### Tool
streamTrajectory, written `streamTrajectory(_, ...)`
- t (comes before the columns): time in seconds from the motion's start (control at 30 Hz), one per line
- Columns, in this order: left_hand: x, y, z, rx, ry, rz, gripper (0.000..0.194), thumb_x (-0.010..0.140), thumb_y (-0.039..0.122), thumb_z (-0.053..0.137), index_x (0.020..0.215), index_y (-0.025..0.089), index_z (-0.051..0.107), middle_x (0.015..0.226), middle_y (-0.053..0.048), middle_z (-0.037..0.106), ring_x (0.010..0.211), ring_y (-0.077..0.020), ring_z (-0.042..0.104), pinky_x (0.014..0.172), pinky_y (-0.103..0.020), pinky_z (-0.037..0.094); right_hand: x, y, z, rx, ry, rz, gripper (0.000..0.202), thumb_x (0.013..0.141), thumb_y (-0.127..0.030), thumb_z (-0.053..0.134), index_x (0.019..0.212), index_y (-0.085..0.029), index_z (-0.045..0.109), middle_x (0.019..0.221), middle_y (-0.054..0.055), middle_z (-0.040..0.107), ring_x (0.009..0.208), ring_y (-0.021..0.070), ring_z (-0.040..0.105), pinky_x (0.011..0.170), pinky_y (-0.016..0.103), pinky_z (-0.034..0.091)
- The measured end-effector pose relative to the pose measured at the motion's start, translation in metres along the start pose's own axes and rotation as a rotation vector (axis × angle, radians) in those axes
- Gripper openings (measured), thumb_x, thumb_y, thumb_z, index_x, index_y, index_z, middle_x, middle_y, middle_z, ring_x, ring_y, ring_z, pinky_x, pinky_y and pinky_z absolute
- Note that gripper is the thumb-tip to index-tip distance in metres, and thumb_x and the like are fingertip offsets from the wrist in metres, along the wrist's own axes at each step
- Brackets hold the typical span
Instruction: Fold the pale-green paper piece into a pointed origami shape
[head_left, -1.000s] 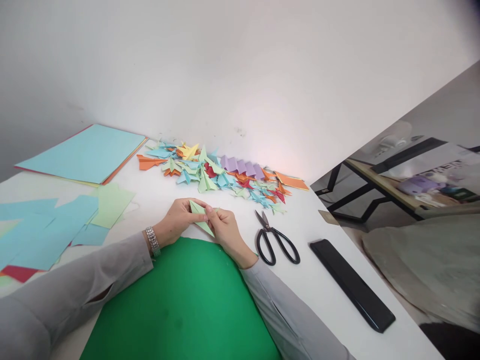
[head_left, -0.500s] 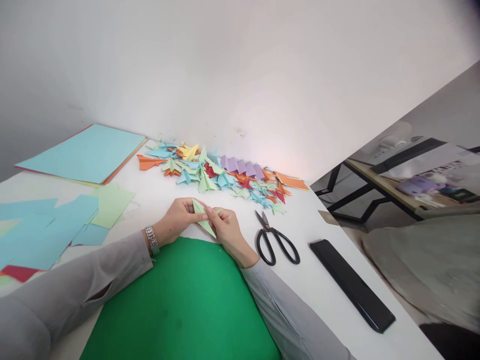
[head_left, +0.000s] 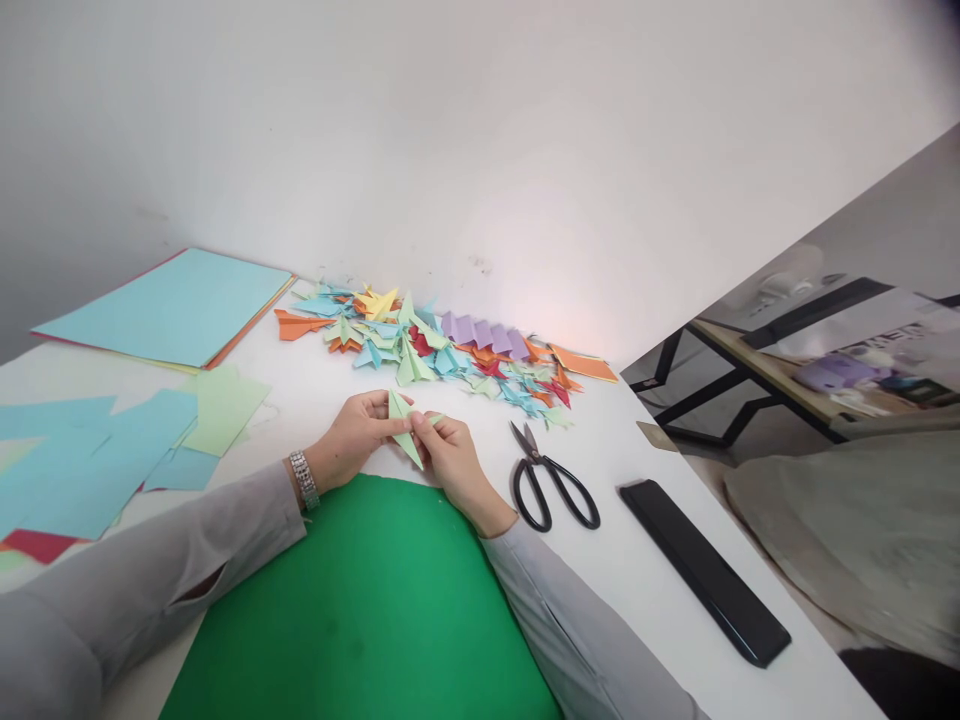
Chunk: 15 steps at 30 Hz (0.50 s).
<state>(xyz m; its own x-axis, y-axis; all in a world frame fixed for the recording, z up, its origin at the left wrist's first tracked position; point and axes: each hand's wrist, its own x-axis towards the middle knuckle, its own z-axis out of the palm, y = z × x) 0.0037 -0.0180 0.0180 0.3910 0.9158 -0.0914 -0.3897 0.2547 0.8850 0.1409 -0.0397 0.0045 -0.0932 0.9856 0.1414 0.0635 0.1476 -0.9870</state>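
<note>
Lying at the far left of the white worktop [head_left: 600, 440], light-blue paper pieces [head_left: 67, 470] overlap one another, with a red piece [head_left: 41, 545] showing beneath their near edge and a pale-green sheet [head_left: 225, 405] on their right. Behind them, a stack of large coloured sheets [head_left: 172, 300] has light blue on top. Next comes the left hand [head_left: 358, 428], a silver band [head_left: 304, 480] at its wrist, grasping one side of a folded pale-green paper [head_left: 411, 448]. This paper is raised between both hands, its pointed end slanting down; the right hand [head_left: 454, 455] pinches its other side with thumb and fingers. Beyond the hands spreads a pile of small paper planes [head_left: 414, 368], near the wall. Right of the hands lie black-handled scissors [head_left: 535, 459], blades slightly apart, then a long black case [head_left: 705, 570].
</note>
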Motion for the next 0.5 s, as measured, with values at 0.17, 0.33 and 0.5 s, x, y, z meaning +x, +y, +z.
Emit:
streamTrajectory(0.17, -0.0005, 0.0022, 0.0016, -0.013, -0.040, 0.034, 0.027, 0.063, 0.031, 0.080, 0.072, 0.012, 0.063, 0.058, -0.001, 0.063, 0.053, -0.0145, 0.060, 0.058, -0.030, 0.050, -0.0002, 0.0019, 0.0001, 0.059, -0.016, 0.053, 0.052, 0.076, -0.063, 0.059, 0.050, -0.019, 0.053, 0.041, -0.004, 0.047, 0.036, 0.0088, 0.042, 0.040, 0.024, 0.033)
streamTrajectory(0.33, 0.0021, -0.0008, -0.0024, -0.029, 0.044, 0.062, 0.026, 0.062, 0.030, 0.081, 0.074, 0.013, 0.065, 0.066, 0.001, 0.061, 0.055, -0.0084, 0.054, 0.055, -0.023, 0.044, -0.0005, 0.0021, -0.0022, 0.112, 0.030, 0.104, 0.054, 0.078, -0.066, 0.055, 0.053, -0.018, 0.056, 0.042, -0.002, 0.050, 0.036, 0.0094, 0.044, 0.041, 0.024, 0.034)
streamTrajectory(0.5, 0.0036, -0.0033, -0.0052, 0.025, 0.009, 0.071, 0.027, 0.065, 0.036, 0.079, 0.073, 0.013, 0.067, 0.064, 0.001, 0.059, 0.055, -0.0085, 0.051, 0.053, -0.023, 0.040, 0.0004, 0.0027, -0.0026, 0.115, 0.019, 0.062, 0.048, 0.075, -0.061, 0.063, 0.056, -0.019, 0.055, 0.045, -0.003, 0.053, 0.040, 0.0094, 0.047, 0.045, 0.024, 0.037)
